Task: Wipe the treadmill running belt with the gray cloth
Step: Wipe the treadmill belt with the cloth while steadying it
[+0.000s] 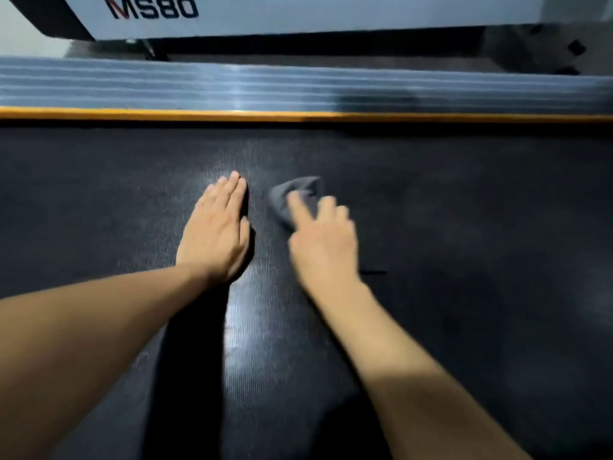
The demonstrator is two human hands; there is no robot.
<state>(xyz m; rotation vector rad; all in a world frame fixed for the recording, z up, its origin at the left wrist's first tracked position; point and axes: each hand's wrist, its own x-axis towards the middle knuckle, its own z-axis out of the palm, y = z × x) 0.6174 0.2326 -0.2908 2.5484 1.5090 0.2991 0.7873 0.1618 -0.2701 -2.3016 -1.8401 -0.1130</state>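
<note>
The black textured running belt (pixel 464 210) fills most of the view. My left hand (pixel 215 230) lies flat on it, palm down, fingers together and holding nothing. Just to its right, my right hand (pixel 321 237) presses a small crumpled gray cloth (pixel 292 194) onto the belt. The cloth sticks out beyond my fingertips, and part of it is hidden under the hand. The right hand and the cloth are blurred.
A yellow stripe (pixel 298 116) runs along the belt's far edge. Behind it lies a ribbed grey side rail (pixel 199 88). Above that is a white treadmill housing (pixel 331 14) marked MS80. A short dark mark (pixel 373 272) shows on the belt right of my wrist.
</note>
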